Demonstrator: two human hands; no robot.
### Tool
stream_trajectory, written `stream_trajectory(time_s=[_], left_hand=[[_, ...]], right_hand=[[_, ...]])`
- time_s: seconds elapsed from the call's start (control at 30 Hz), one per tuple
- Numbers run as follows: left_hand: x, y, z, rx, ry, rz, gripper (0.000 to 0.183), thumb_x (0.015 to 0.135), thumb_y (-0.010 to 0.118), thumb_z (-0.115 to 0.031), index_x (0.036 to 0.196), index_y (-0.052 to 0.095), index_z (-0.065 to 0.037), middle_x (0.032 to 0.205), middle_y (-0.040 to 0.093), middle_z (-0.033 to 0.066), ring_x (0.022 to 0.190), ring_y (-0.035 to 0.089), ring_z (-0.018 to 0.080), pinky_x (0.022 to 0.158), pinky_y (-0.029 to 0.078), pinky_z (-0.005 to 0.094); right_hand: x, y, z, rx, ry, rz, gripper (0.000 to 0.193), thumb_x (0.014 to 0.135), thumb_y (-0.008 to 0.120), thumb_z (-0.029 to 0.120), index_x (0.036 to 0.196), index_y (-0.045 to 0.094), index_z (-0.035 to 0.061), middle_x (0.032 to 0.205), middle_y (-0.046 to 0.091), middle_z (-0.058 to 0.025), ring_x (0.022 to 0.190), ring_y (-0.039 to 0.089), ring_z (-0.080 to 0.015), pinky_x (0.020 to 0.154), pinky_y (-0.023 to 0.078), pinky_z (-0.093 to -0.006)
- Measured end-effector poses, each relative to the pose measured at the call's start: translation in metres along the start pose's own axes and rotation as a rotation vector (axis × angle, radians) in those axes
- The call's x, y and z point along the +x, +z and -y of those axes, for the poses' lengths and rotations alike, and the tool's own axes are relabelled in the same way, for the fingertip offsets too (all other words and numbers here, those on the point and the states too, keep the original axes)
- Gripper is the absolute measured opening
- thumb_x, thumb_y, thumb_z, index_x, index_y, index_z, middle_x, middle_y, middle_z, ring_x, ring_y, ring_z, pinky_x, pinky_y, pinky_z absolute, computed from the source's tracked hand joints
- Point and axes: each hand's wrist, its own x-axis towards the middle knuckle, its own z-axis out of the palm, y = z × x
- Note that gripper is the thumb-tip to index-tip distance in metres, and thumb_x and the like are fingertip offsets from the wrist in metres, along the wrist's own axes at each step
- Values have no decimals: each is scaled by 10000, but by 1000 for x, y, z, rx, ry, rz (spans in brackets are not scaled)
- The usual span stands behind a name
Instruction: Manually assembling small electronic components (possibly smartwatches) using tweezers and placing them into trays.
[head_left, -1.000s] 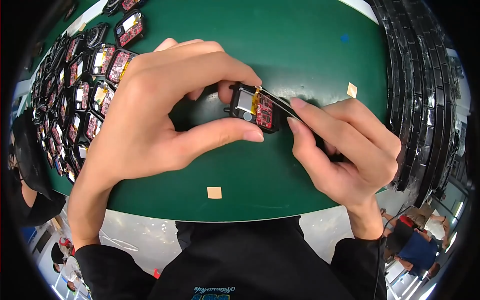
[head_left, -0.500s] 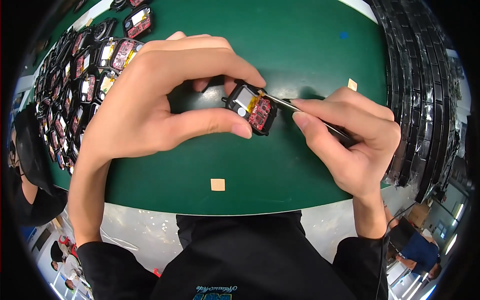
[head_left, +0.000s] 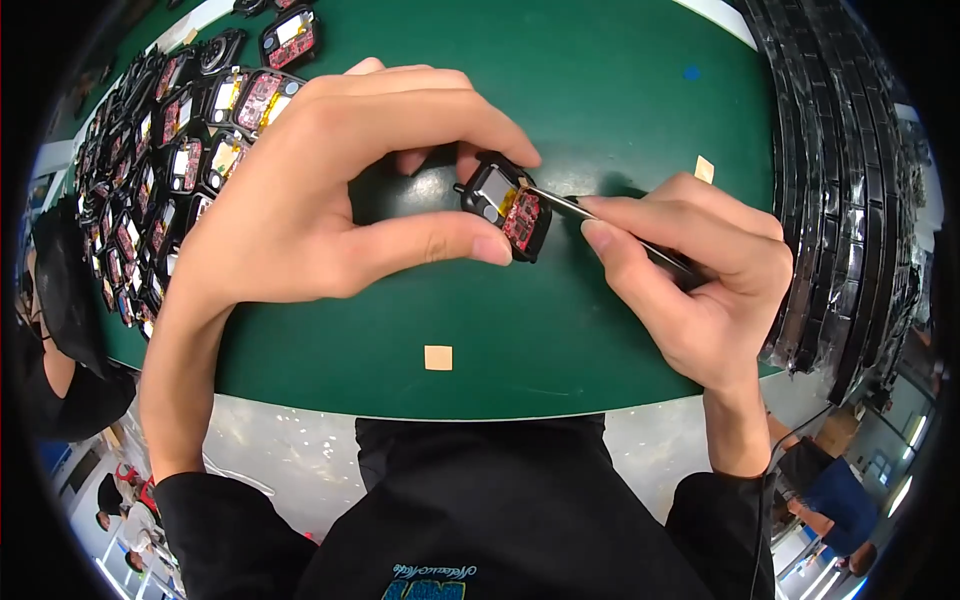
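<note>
Left hand (head_left: pixel 300 190) clamped on small black device (head_left: pixel 505 205), thumb and forefinger pinching its edges, lifted just above green counter (head_left: pixel 620 90). Device open-faced: grey cell, yellow strip and red circuit board showing. Right hand (head_left: pixel 700 275) closed around thin metal tool (head_left: pixel 600 215), tip touching the board side of the device. Step in hand, by the look of it: working on the exposed inside with the tool tip. Next move likely calls for a steady pinch and light pressure at the tip. Left of the device, rows of similar open units (head_left: pixel 170 170); below it, tan square pad (head_left: pixel 438 357); right of it, black trays (head_left: pixel 850 180).
</note>
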Motion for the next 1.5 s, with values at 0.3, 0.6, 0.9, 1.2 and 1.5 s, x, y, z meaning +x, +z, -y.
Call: stream_trajectory(time_s=[0.3, 0.6, 0.9, 1.2, 1.5], left_hand=[[1, 1, 1, 53, 58, 27, 496, 777, 963, -339, 1151, 818, -47, 1003, 769, 40, 838, 629, 183, 741, 436, 314], [1, -1, 0, 42, 22, 35, 496, 768, 966, -326, 1154, 820, -51, 1003, 765, 32, 811, 584, 169, 741, 429, 311], [2, 1, 0, 55, 62, 11, 486, 765, 958, -316, 1143, 818, -44, 970, 752, 47, 827, 616, 189, 746, 433, 323], [0, 2, -1, 57, 56, 15, 478, 776, 955, -321, 1144, 818, -49, 968, 751, 42, 806, 593, 187, 745, 422, 323], [-1, -5, -4, 57, 8, 32, 460, 786, 954, -300, 1152, 819, -57, 999, 767, 30, 807, 577, 180, 754, 424, 320]], right_hand=[[1, -1, 1, -15, -13, -8, 208, 833, 847, -69, 1035, 871, -22, 723, 684, -36, 601, 565, -83, 560, 405, -247], [0, 1, -3, 26, 6, 3, 214, 840, 845, -68, 1045, 876, -16, 724, 686, -36, 612, 567, -86, 565, 404, -253], [1, 3, -1, -15, -63, -35, 214, 829, 850, -74, 1032, 873, -12, 713, 681, -28, 585, 551, -77, 547, 393, -250], [-3, 7, -3, -77, -152, -64, 224, 814, 848, -84, 1025, 871, -12, 700, 669, -23, 539, 515, -63, 507, 369, -249], [2, 10, 1, -70, -175, -121, 167, 780, 849, -66, 938, 843, -11, 663, 632, -38, 479, 506, -115, 445, 377, -301]])
